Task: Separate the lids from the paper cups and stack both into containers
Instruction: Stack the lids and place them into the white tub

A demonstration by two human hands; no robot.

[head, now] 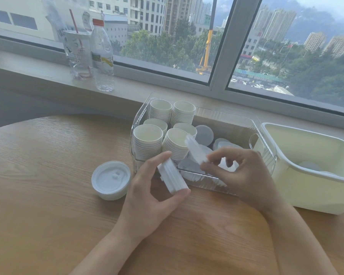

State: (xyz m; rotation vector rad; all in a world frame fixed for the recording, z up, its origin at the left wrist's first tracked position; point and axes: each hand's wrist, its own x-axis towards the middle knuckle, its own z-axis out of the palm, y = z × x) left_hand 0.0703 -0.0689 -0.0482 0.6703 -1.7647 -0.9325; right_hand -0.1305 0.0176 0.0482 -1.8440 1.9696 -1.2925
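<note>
Both hands reach forward above the counter (48, 215) — left hand (147, 191) grips a lid stack (172, 178) edgewise, right hand (240, 173) pinches another lid (196, 150) over the clear container (266, 153).

On the tabletop (48, 205) a clear bin (266, 147) holds stacked paper cups (147, 143) at its left end — loose lids (204, 134) to their right. A tub (306, 187) stands just right of it, a lid stack (110, 180) left; bottle (102, 56) and drink cup (77, 54) sit behind on the sill.

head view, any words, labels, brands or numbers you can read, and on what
None can be read.
water bottle label: print is there, too blurred.
plastic cup with the red straw: red and dark marks, illegible.
lid stack on the table: moulded shapes, no letters legible.
</note>
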